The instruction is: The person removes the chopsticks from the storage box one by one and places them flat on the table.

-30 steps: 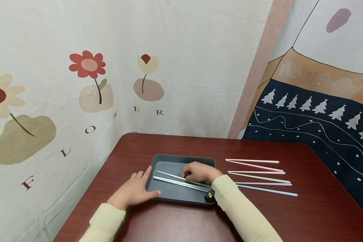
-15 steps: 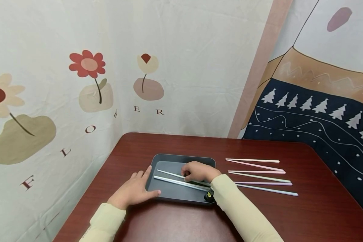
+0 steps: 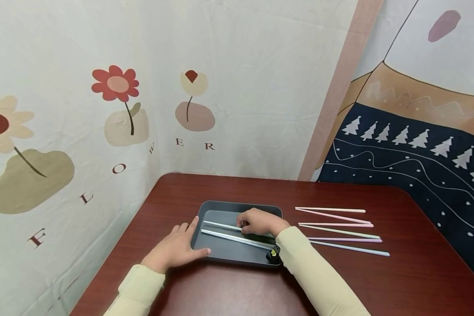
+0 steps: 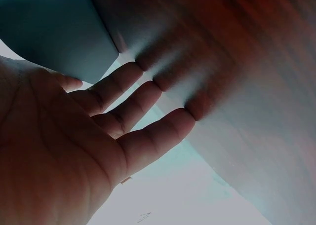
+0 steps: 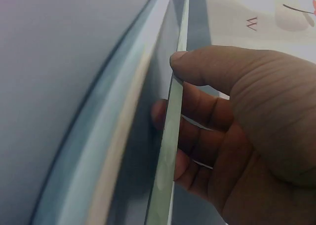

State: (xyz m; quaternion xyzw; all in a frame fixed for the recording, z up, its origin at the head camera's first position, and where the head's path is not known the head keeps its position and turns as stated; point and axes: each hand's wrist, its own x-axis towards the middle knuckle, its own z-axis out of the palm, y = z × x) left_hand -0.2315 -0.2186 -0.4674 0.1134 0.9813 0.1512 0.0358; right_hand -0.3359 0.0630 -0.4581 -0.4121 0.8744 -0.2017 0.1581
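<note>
In the head view a dark grey tray [image 3: 227, 252] lies on the table. My left hand [image 3: 174, 249] rests at its left edge with fingers spread; the left wrist view shows the fingers [image 4: 158, 133] nearly straight, their tips on the tabletop. Over the tray, my right hand [image 3: 258, 222] pinches a pale green chopstick [image 5: 170, 126] between thumb and fingers. A light edge shows behind that stick, perhaps a second one. Beside it in the tray lie other pale chopsticks [image 3: 233, 238], close together; the right wrist view shows a light blue one [image 5: 94, 146] there.
Right of the tray, several chopsticks [image 3: 339, 227] in cream, pink, green, purple and blue lie on the reddish-brown table [image 3: 237, 289]. A black device [image 3: 274, 254] is strapped to my right wrist. Printed cloth [image 3: 253, 123] hangs behind the table.
The pinched green chopstick has turned slightly, its visible part lying flatter and farther from the others in the tray. My right hand has shifted very little; the left hand keeps its place.
</note>
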